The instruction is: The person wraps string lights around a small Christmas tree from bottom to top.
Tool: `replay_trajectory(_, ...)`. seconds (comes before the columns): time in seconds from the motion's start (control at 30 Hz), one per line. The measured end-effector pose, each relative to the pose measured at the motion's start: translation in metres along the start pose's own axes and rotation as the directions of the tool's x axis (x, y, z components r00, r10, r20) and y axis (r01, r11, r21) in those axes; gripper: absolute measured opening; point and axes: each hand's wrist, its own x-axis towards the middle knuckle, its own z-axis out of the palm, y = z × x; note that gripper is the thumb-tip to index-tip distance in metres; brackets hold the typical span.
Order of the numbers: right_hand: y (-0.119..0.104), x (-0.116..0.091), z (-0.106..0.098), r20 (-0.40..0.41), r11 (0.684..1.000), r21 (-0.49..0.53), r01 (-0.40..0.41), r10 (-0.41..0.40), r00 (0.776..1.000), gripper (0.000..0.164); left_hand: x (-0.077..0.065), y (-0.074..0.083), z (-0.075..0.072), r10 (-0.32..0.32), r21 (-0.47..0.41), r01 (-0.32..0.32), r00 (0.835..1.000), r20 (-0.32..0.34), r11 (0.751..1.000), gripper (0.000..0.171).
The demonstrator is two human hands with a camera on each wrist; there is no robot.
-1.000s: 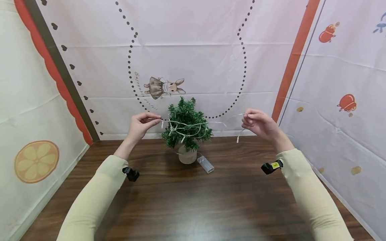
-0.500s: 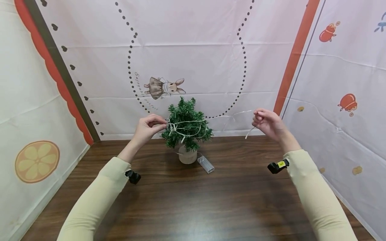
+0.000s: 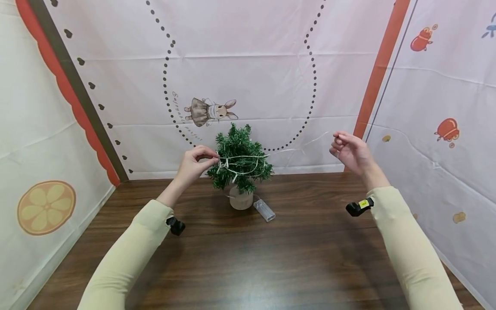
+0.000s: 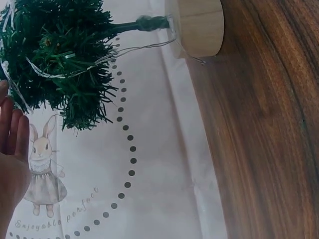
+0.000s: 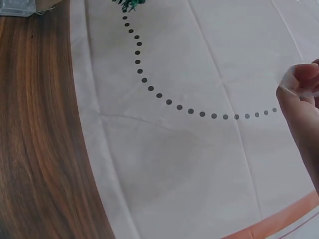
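A small artificial Christmas tree [image 3: 237, 144] stands upright on a round wooden base [image 3: 240, 199], wrapped in a string of fairy lights [image 3: 245, 173]. At the tree's left side my left hand [image 3: 196, 164] pinches the wire between thumb and fingertips. Out to the right, raised above the table, my right hand [image 3: 353, 151] holds the free stretch of wire, which runs across the gap from the branches. The left wrist view shows wire [image 4: 130, 49] running from the greenery down to the base. Only part of my right hand [image 5: 301, 94] enters the right wrist view.
A clear plastic battery box [image 3: 265, 210] lies on the dark wooden table [image 3: 248, 258], just right of the base. Printed cloth [image 3: 248, 77] hangs behind the tree and along both sides. Each wrist carries a small black camera [image 3: 176, 225].
My right hand has moved right and upward, drawing the light string out from the tree. My left hand has shifted right, up to the branches.
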Motion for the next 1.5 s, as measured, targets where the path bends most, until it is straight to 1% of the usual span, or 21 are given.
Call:
replay_trajectory(0.17,-0.003,0.0,-0.002,-0.018,0.996,0.089,0.009,-0.008,1.0,0.038,0.002,0.002,0.001,-0.002,0.017,0.002,1.0,0.006,1.0,0.012)
replay_trajectory(0.3,-0.003,0.001,0.001,-0.03,0.995,0.1,-0.002,0.005,1.0,0.037,0.001,0.004,-0.002,0.021,0.018,-0.022,0.999,0.043,1.0,0.014)
replay_trajectory(0.37,-0.003,0.002,0.002,-0.029,0.995,0.095,-0.007,0.01,1.0,0.036,0.001,0.007,-0.004,0.043,0.022,-0.044,0.998,0.044,0.999,0.015)
replay_trajectory(0.43,-0.003,0.003,0.004,-0.029,0.996,0.09,-0.013,0.016,0.999,0.034,0.001,0.015,-0.005,0.064,0.026,-0.064,0.998,0.001,0.998,0.015)
replay_trajectory(0.5,-0.003,0.004,0.005,-0.031,0.996,0.082,-0.019,0.022,0.999,0.032,0.004,0.026,-0.005,0.076,0.039,-0.073,0.994,-0.084,0.997,0.012)
replay_trajectory(0.53,-0.003,0.006,0.006,-0.031,0.997,0.078,-0.022,0.025,0.999,0.031,0.007,0.033,-0.004,0.083,0.047,-0.078,0.988,-0.133,0.996,0.011)
replay_trajectory(0.57,-0.003,0.007,0.007,-0.032,0.997,0.071,-0.024,0.026,0.999,0.031,0.011,0.04,-0.003,0.092,0.054,-0.084,0.98,-0.178,0.995,0.011)
replay_trajectory(0.63,-0.002,0.01,0.009,-0.033,0.998,0.063,-0.025,0.027,0.999,0.03,0.022,0.054,0.0,0.105,0.055,-0.094,0.965,-0.242,0.994,0.013)
replay_trajectory(0.67,-0.002,0.012,0.01,-0.032,0.998,0.062,-0.024,0.026,0.999,0.03,0.029,0.06,0.002,0.115,0.057,-0.104,0.96,-0.257,0.993,0.014)
replay_trajectory(0.7,-0.002,0.015,0.011,-0.03,0.998,0.059,-0.022,0.024,0.999,0.03,0.037,0.065,0.005,0.12,0.054,-0.11,0.958,-0.261,0.992,0.016)
replay_trajectory(0.77,-0.001,0.019,0.014,-0.026,0.998,0.054,-0.019,0.02,0.999,0.031,0.053,0.073,0.011,0.115,0.041,-0.108,0.965,-0.235,0.993,0.018)
replay_trajectory(0.87,0.001,0.025,0.019,-0.025,0.998,0.052,-0.023,0.024,0.999,0.03,0.071,0.084,0.024,0.086,0.033,-0.082,0.983,-0.162,0.996,0.022)
replay_trajectory(0.93,0.002,0.029,0.022,-0.03,0.998,0.05,-0.026,0.028,0.999,0.029,0.079,0.092,0.036,0.07,0.049,-0.066,0.992,-0.104,0.997,0.024)
replay_trajectory(1.0,0.004,0.032,0.026,-0.039,0.998,0.052,-0.026,0.028,0.999,0.027,0.084,0.098,0.051,0.051,0.069,-0.048,0.998,-0.042,0.996,0.026)
replay_trajectory(1.07,0.004,0.034,0.028,-0.045,0.998,0.052,-0.022,0.024,0.999,0.026,0.09,0.102,0.068,0.038,0.098,-0.04,0.999,0.02,0.994,0.027)
replay_trajectory(1.1,0.004,0.035,0.028,-0.045,0.998,0.054,-0.02,0.023,0.999,0.026,0.092,0.103,0.077,0.021,0.112,-0.026,0.998,0.051,0.993,0.027)
replay_trajectory(1.2,0.003,0.038,0.029,-0.036,0.998,0.056,-0.017,0.019,0.999,0.026,0.097,0.101,0.102,-0.027,0.164,0.005,0.991,0.131,0.986,0.026)
replay_trajectory(1.3,0.003,0.04,0.029,-0.023,0.998,0.063,-0.016,0.018,1.0,0.027,0.102,0.097,0.122,-0.095,0.22,0.054,0.979,0.183,0.974,0.026)
replay_trajectory(1.43,0.002,0.041,0.031,-0.031,0.999,0.044,-0.01,0.012,0.999,0.027,0.107,0.09,0.139,-0.179,0.262,0.112,0.952,0.25,0.958,0.026)
replay_trajectory(1.5,0.002,0.042,0.032,-0.038,1.0,0.026,-0.011,0.012,0.999,0.026,0.109,0.089,0.144,-0.202,0.276,0.123,0.939,0.28,0.953,0.024)
